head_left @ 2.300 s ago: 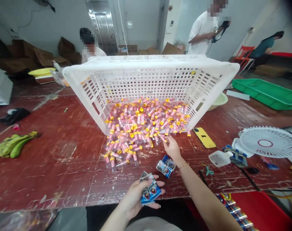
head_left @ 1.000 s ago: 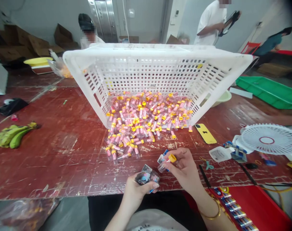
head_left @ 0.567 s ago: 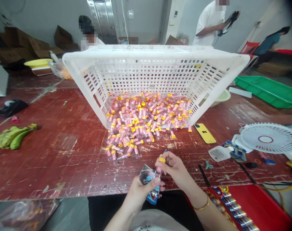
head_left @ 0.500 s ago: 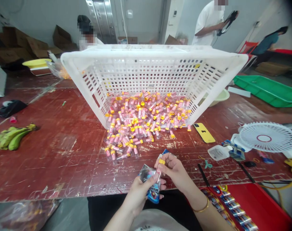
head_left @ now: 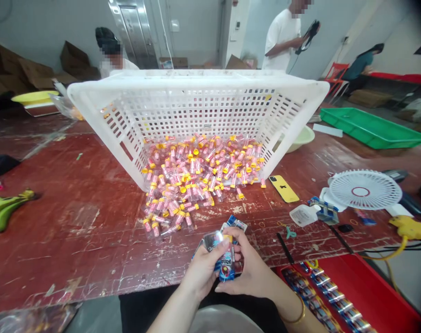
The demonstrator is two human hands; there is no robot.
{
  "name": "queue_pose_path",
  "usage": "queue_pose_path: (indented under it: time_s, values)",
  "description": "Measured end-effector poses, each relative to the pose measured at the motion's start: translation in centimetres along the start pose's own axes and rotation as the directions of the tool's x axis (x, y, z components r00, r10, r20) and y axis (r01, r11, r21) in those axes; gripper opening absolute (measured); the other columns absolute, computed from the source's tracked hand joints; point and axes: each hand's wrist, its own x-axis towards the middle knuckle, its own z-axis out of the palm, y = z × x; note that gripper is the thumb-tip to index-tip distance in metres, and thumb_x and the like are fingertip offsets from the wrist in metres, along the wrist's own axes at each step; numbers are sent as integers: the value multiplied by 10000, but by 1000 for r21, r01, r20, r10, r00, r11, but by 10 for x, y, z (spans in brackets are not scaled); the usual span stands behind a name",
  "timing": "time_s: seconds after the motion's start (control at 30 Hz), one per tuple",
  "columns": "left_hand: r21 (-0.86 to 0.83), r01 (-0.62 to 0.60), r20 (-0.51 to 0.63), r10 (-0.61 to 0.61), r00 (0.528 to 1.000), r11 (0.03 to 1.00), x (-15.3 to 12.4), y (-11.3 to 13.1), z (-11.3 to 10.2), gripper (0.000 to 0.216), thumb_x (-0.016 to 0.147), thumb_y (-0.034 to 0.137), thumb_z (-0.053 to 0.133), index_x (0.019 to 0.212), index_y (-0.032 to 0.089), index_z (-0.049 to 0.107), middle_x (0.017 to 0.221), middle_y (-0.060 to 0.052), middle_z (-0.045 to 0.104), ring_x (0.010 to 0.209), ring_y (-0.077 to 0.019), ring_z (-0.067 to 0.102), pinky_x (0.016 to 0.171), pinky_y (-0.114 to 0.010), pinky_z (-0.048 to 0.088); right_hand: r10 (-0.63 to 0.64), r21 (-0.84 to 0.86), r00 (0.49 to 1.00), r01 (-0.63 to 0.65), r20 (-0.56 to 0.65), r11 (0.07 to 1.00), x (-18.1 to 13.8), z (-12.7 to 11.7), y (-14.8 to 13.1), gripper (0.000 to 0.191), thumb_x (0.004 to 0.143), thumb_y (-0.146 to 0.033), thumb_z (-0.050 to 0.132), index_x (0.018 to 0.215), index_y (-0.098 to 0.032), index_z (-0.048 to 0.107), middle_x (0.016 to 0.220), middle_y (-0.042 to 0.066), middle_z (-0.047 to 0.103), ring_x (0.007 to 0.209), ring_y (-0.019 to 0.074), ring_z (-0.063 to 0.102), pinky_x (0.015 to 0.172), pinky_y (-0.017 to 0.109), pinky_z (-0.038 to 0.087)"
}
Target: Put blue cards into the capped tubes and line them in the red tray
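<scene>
My left hand (head_left: 198, 273) grips a small blue printed packet (head_left: 227, 272), its thumb pressed across the front. My right hand (head_left: 252, 268) curls round the packet's right side, fingers at the top and thumb near the bottom edge. A yellow cap (head_left: 228, 238) shows at the packet's upper end, by my right fingertips; most of its tube is hidden. Just beyond my hands, another blue packet (head_left: 237, 224) lies on the table. Pink-filled clear tubes with yellow caps (head_left: 186, 180) spill in a heap from a white plastic basket (head_left: 196, 79) lying on its side.
To the right are a yellow phone (head_left: 284, 188), a clear bottle (head_left: 303, 215), a white fan (head_left: 365, 189) and a green tray (head_left: 373, 129). A red tray (head_left: 363, 286) with shiny packs sits low right. Bananas (head_left: 5, 210) lie left. Several people are beyond the table.
My right hand has shifted from pinching the tube's yellow cap to wrapping the packet's side. The tube now sits lower against the packet. The whole view has swung slightly right.
</scene>
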Motion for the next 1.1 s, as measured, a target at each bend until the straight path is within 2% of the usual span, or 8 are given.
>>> queue_pose_path:
  time_s: [0.13,0.27,0.43,0.5,0.6,0.77,0.93,1.1]
  values:
    - [2,-14,3,14,1000,1000,-1,2,2,295,668,337,797,791,80,718,685,-93,721,517,-132,622,483,-216,492,-118,-90,993,120,30,989,1,-3,-2,897,523,-271,856,1260,-270,344,1305,105,362,1217,297,421,1034,439,372]
    - [4,7,15,-7,1000,1000,0,2,2,310,634,356,818,771,101,706,690,-80,715,549,-139,628,487,-212,474,-156,-11,986,157,57,988,1,-2,-3,823,581,-260,817,1247,-265,334,1292,101,353,1199,277,437,998,385,408]
    - [59,-68,-54,71,996,996,-3,-4,-3,365,674,470,759,780,128,684,642,-37,686,553,-136,606,546,-233,465,-190,-134,969,170,-156,976,10,-2,-1,714,591,-226,802,1145,-254,353,1231,92,377,1169,264,434,998,387,375]
    - [77,-91,-10,92,996,993,-7,-8,-5,354,679,466,756,740,126,678,596,-26,662,545,-132,591,573,-238,459,-172,-174,970,142,-174,974,13,-3,-1,677,601,-194,775,1124,-252,350,1188,79,395,1086,236,471,937,363,411]
    - [55,-124,38,123,992,991,-12,-11,-6,330,662,423,782,753,120,688,644,-44,685,607,-151,621,639,-247,467,-95,-137,992,83,-84,987,14,-2,-3,690,587,-173,758,1124,-259,334,1125,55,415,936,185,502,786,298,465]
    - [58,-65,10,64,998,996,-12,-13,-7,360,674,439,769,777,102,698,662,-80,700,662,-182,656,607,-235,465,-75,-118,993,64,-93,991,10,3,-8,601,599,-105,681,1060,-265,330,1041,28,412,888,164,493,666,245,454]
    - [30,-40,-14,41,999,999,-10,-18,-4,382,643,465,784,754,110,697,665,-80,700,683,-198,668,631,-255,483,20,22,994,-18,-110,1000,3,10,-1,578,591,-52,627,1029,-268,319,1027,26,404,775,120,478,502,172,398]
    - [5,-47,3,47,999,999,-10,-17,-5,335,649,423,793,751,118,701,643,-64,699,643,-176,660,619,-241,488,-36,-18,989,34,-146,999,4,7,3,582,567,-57,645,1023,-264,348,971,9,434,805,140,489,583,209,426]
